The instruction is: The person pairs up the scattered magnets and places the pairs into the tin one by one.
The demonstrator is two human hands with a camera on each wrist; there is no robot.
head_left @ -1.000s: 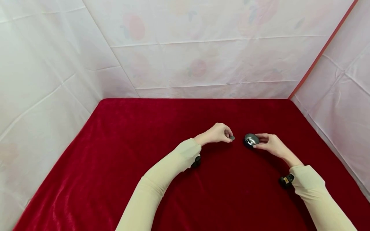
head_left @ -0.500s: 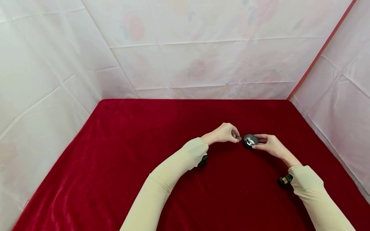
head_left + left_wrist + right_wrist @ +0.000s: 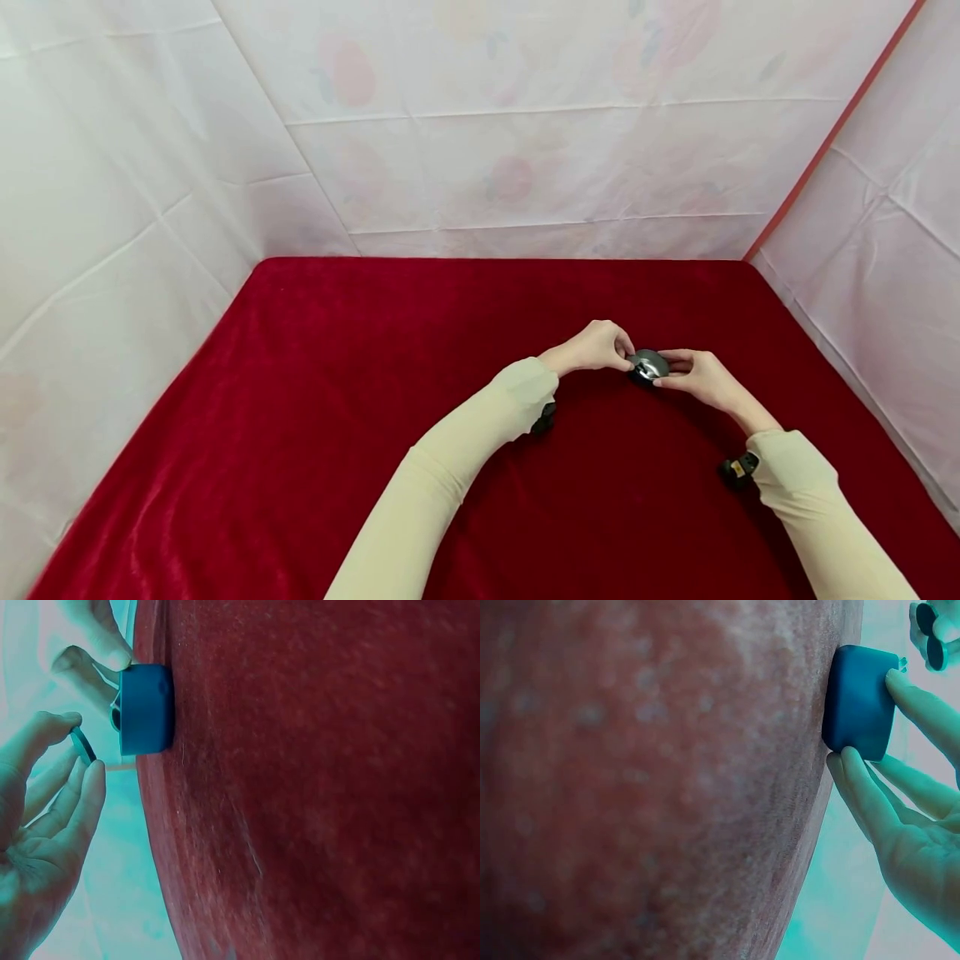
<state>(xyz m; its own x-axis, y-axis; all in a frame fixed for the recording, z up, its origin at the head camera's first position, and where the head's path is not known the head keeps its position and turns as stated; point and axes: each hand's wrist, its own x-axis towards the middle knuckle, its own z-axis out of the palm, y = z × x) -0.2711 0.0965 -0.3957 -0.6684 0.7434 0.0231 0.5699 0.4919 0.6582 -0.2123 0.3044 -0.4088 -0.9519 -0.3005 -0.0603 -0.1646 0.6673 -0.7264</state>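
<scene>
My left hand point(image 3: 597, 345) pinches a small, flat, round disc, like a coin, between thumb and fingertips. In the left wrist view the disc point(image 3: 83, 745) is tilted and held just apart from the open side of a short round container point(image 3: 147, 709). That container point(image 3: 651, 364) has a dark outer wall and a shiny metal inside with a small dark shape in it. My right hand point(image 3: 705, 379) grips its right side, thumb on the near side and fingers on the far side. In the right wrist view the right hand point(image 3: 922, 851) holds the container's wall point(image 3: 861, 701).
A red velvety cloth point(image 3: 420, 333) covers the table, and the container stands on it. Pale printed curtains point(image 3: 480, 167) hang behind and at both sides. A dark camera point(image 3: 738, 469) sits under the right wrist and another point(image 3: 543, 418) under the left.
My left hand has moved right with the disc, from well apart to the container's left rim. The right hand and the container have hardly moved.
</scene>
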